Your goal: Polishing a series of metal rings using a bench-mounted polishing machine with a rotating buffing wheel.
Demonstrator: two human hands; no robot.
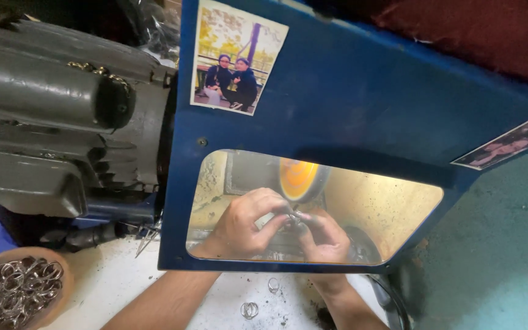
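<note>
A tall blue-painted metal guard panel (349,104) fills most of the view, with a clear rectangular window (386,211) cut low in it. To its left sits a large grey ribbed electric motor (50,116). Behind the window an orange-yellow polishing wheel (299,178) glows in warm light. Both hands work behind the glass: the left hand (242,223) and the right hand (328,237) are curled inward, fingertips pinched tight together on a small silver metal ring (294,218) held just below the wheel; whether it touches the wheel cannot be told. At the lower left, a round brown clay bowl (62,287) is heaped with many silver rings (16,287). 2 loose silver rings (249,310) lie on the dusty white bench (117,278) between the forearms. 2 photo prints (238,58) are stuck on the panel.
</note>
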